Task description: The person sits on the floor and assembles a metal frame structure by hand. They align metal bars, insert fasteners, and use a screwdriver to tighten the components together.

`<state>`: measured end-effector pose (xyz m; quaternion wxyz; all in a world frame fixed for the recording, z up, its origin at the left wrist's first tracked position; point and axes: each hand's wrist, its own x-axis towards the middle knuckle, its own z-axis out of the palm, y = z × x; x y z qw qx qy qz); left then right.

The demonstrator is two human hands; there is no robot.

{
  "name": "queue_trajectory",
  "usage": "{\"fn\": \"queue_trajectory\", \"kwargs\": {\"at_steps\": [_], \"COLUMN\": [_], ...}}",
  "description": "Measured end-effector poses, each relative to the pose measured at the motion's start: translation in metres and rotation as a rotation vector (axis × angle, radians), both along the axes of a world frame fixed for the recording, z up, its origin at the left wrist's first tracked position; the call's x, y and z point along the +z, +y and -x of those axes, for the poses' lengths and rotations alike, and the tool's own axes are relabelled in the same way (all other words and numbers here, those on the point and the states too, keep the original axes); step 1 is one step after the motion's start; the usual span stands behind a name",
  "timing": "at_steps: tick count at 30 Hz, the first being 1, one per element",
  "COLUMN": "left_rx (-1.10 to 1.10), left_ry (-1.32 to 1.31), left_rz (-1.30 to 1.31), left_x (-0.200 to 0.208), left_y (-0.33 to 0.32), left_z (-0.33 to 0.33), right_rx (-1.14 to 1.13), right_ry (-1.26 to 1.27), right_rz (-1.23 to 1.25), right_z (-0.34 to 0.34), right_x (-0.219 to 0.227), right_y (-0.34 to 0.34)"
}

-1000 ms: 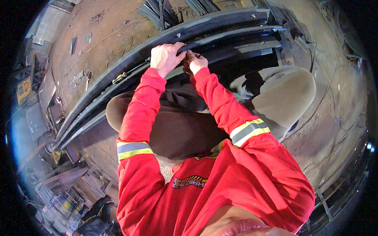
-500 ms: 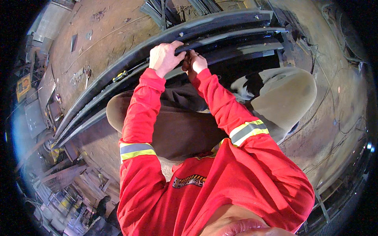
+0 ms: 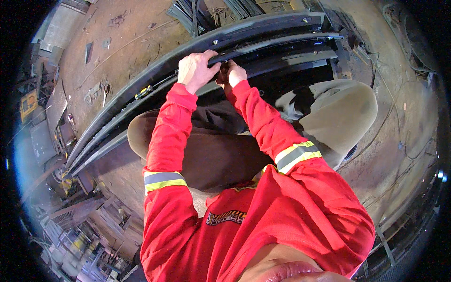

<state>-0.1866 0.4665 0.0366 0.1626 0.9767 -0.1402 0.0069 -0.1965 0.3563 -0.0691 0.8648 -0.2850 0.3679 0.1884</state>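
Long dark metal rails (image 3: 263, 29) run side by side across the floor in front of me, with a bolt (image 3: 215, 42) on the far one. My left hand (image 3: 196, 70) is closed over the middle rail (image 3: 282, 43), its fingertips hooked past the edge. Just to its right, my right hand (image 3: 235, 74) has its fingers bent together below that rail; whatever they pinch is hidden in shadow. A screwdriver (image 3: 143, 92) with a yellow and black handle lies along the rails, left of my left hand.
My bent knees (image 3: 340, 105) are close behind the near rail. Bundles of thin metal bars (image 3: 188, 16) lie beyond the far rail. Scissors (image 3: 106, 92) and scraps are on the floor at left; a cable (image 3: 392, 101) trails at right. Cluttered parts (image 3: 89, 230) occupy the lower left.
My right hand's fingers have shifted very slightly below the rail. My left hand stays in the same place on it.
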Motion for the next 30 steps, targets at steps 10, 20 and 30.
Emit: {"fn": "queue_trajectory", "kwargs": {"at_steps": [10,20,30], "left_rx": [0.015,0.004,0.001], "left_ry": [0.024,0.026,0.038], "left_rz": [0.016,0.001,-0.013], "left_x": [0.002,0.003,0.002], "left_y": [0.002,0.0,0.0], "left_z": [0.0,0.0,-0.001], "right_rx": [0.171,0.152,0.155], "right_ry": [0.001,0.042,-0.015], "right_rz": [0.015,-0.101,-0.157], "right_z": [0.007,0.009,0.011], "right_x": [0.036,0.048,0.044], "right_y": [-0.006,-0.013,-0.014]}}
